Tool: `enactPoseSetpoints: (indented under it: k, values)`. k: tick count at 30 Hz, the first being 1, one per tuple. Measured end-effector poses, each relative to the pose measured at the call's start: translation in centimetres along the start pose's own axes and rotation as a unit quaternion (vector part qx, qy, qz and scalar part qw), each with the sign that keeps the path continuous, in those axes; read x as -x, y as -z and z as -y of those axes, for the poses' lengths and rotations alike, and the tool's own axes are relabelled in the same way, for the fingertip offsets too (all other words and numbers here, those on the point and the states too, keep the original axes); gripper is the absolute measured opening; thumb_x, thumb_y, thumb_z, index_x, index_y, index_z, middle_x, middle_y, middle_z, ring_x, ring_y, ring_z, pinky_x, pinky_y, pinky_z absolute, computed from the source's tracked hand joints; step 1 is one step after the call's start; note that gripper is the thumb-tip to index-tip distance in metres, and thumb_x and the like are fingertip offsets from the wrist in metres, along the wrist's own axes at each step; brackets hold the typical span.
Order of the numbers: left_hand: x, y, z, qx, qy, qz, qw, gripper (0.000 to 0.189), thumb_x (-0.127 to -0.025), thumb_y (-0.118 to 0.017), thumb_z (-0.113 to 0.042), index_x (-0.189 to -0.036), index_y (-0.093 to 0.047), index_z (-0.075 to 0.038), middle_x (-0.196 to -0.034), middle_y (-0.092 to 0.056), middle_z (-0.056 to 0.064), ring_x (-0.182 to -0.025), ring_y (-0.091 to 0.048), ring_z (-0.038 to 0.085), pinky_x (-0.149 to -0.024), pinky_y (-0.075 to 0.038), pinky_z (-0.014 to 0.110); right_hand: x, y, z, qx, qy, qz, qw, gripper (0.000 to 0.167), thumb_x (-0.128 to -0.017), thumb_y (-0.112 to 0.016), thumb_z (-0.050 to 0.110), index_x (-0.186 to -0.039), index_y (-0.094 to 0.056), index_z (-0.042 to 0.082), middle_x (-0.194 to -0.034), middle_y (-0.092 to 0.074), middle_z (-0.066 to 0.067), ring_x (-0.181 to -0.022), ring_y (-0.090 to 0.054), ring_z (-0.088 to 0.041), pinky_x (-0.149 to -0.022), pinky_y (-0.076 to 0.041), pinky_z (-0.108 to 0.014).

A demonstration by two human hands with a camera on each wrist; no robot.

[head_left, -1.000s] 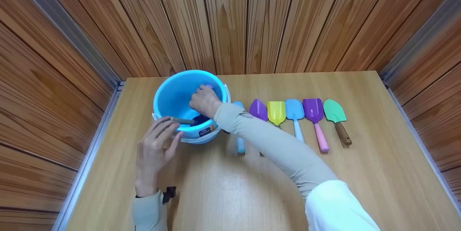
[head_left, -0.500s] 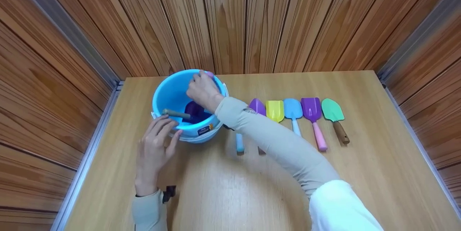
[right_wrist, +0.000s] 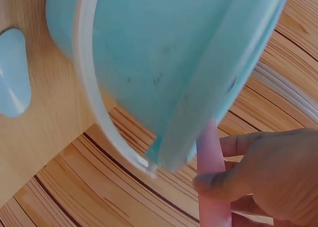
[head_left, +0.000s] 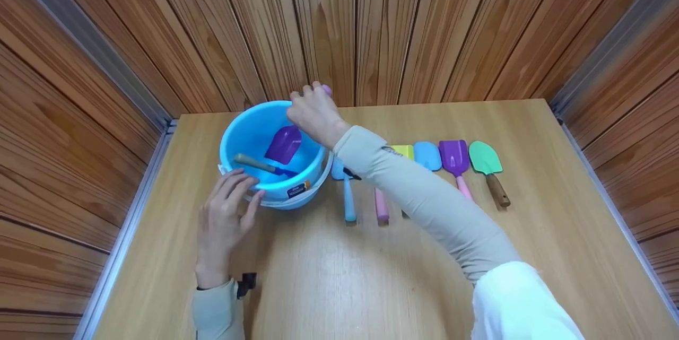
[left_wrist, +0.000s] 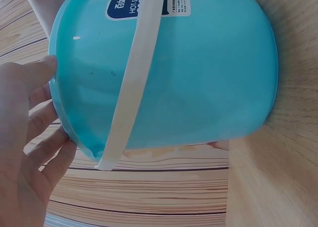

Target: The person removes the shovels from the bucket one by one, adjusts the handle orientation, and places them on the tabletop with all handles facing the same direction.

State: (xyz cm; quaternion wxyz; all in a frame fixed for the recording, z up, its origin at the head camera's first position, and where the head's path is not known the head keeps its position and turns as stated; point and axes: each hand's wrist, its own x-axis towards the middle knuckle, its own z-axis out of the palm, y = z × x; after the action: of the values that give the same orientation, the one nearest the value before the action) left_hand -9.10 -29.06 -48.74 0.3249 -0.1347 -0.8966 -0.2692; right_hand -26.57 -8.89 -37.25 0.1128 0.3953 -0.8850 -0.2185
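A light-blue bucket [head_left: 233,141] stands upright at the table's left back. My left hand [head_left: 225,226] holds its near-left rim, fingers at the top edge and thumb on the outside. My right hand [head_left: 318,114] grips the pink handle [right_wrist: 211,172] of a toy shovel above the bucket's far-right rim. That shovel's purple blade [head_left: 285,144] hangs tilted inside the bucket. Also in the bucket, a hand trowel [head_left: 257,164] with a grey-green handle and dark blue blade leans toward the near-left rim.
Right of the bucket several toy shovels lie in a row, among them a blue one [head_left: 348,197], a purple one [head_left: 454,157] and a green trowel [head_left: 485,158]. My right forearm covers parts of the row. Wooden walls [head_left: 339,32] enclose the table [head_left: 339,276].
My right hand has risen from inside the bucket to above its far-right rim, drawing the pink-handled shovel up with it. My left hand has stayed at the rim.
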Motion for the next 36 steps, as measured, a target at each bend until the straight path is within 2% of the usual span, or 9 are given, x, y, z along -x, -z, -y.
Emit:
enactPoseSetpoints:
  k: [5,10,13,17,18,23,30,33,36]
  values:
    - [0.1,-0.1,0.0,0.009,-0.001,-0.004,1.0000,0.035,-0.090,-0.088,-0.017,-0.122,-0.079,-0.008,-0.125,-0.077,0.009,-0.128,-0.069,0.031,-0.101,-0.061,0.054,1.8,0.4,-1.8,-0.033,-0.009,-0.021,0.9992,0.027,-0.100,-0.077,0.026,-0.123,-0.077,0.013,-0.122,-0.074,-0.012,-0.096,-0.073,-0.031,-0.090,-0.063,-0.042]
    - [0.0,-0.3,0.0,0.014,-0.004,0.002,0.9999,0.033,-0.092,-0.086,-0.018,-0.122,-0.078,-0.008,-0.124,-0.077,0.009,-0.128,-0.069,0.033,-0.103,-0.060,0.053,4.5,0.5,-4.3,-0.047,-0.021,-0.032,0.9982,0.022,-0.102,-0.075,0.017,-0.123,-0.076,0.011,-0.123,-0.073,-0.013,-0.080,-0.068,-0.026,-0.073,-0.061,-0.036]
    - [-0.1,-0.4,0.1,0.018,-0.005,-0.001,0.9998,0.033,-0.091,-0.087,-0.016,-0.122,-0.079,-0.009,-0.124,-0.077,0.008,-0.128,-0.069,0.033,-0.103,-0.060,0.054,6.1,0.1,-5.9,-0.057,-0.030,-0.039,0.9972,0.023,-0.107,-0.068,0.020,-0.126,-0.074,0.009,-0.121,-0.072,-0.013,-0.077,-0.067,-0.027,-0.068,-0.061,-0.037]
    - [-0.2,-0.4,0.4,0.015,-0.006,-0.005,0.9999,0.034,-0.089,-0.089,-0.014,-0.121,-0.079,-0.008,-0.124,-0.077,0.009,-0.128,-0.069,0.032,-0.102,-0.059,0.056,8.3,-0.7,-8.2,-0.116,-0.049,-0.039,0.9912,0.032,-0.113,-0.053,0.028,-0.127,-0.074,0.009,-0.114,-0.072,-0.015,-0.078,-0.069,-0.031,-0.068,-0.061,-0.042]
    - [-0.2,-0.4,0.4,0.014,-0.007,-0.004,0.9999,0.034,-0.089,-0.089,-0.014,-0.121,-0.079,-0.008,-0.124,-0.077,0.009,-0.128,-0.069,0.032,-0.102,-0.059,0.056,8.8,-1.0,-8.8,-0.138,-0.056,-0.033,0.9883,0.033,-0.113,-0.052,0.029,-0.127,-0.074,0.009,-0.113,-0.072,-0.015,-0.080,-0.069,-0.032,-0.069,-0.061,-0.044]
    - [-0.2,-0.6,0.6,0.018,-0.008,-0.001,0.9998,0.033,-0.092,-0.087,-0.018,-0.122,-0.079,-0.008,-0.126,-0.077,0.009,-0.130,-0.068,0.032,-0.104,-0.058,0.055,12.3,-2.1,-11.7,-0.224,-0.095,0.000,0.9698,0.024,-0.102,-0.070,0.008,-0.126,-0.075,0.008,-0.113,-0.075,-0.016,-0.083,-0.069,-0.032,-0.067,-0.055,-0.044]
    - [-0.1,-0.3,0.9,0.020,-0.005,-0.005,0.9998,0.034,-0.091,-0.087,-0.017,-0.123,-0.078,-0.009,-0.127,-0.076,0.009,-0.131,-0.068,0.031,-0.102,-0.059,0.056,17.0,-4.8,-15.2,-0.309,-0.138,0.002,0.9410,0.024,-0.094,-0.073,0.001,-0.118,-0.077,0.006,-0.104,-0.077,-0.013,-0.078,-0.063,-0.028,-0.063,-0.048,-0.039]
    - [-0.1,0.0,1.0,0.019,-0.001,-0.004,0.9998,0.035,-0.091,-0.087,-0.016,-0.123,-0.078,-0.009,-0.127,-0.076,0.008,-0.132,-0.067,0.031,-0.102,-0.059,0.056,18.9,-6.0,-16.1,-0.351,-0.155,0.013,0.9234,0.030,-0.093,-0.072,0.000,-0.122,-0.076,0.005,-0.106,-0.077,-0.014,-0.082,-0.065,-0.029,-0.066,-0.051,-0.041]
    - [0.0,0.2,1.1,0.020,0.005,-0.002,0.9998,0.034,-0.092,-0.086,-0.016,-0.123,-0.078,-0.010,-0.127,-0.076,0.007,-0.133,-0.066,0.031,-0.103,-0.059,0.057,20.6,-7.2,-16.7,-0.405,-0.175,0.027,0.8970,0.032,-0.096,-0.070,0.000,-0.128,-0.075,0.004,-0.111,-0.077,-0.017,-0.087,-0.068,-0.030,-0.070,-0.054,-0.041]
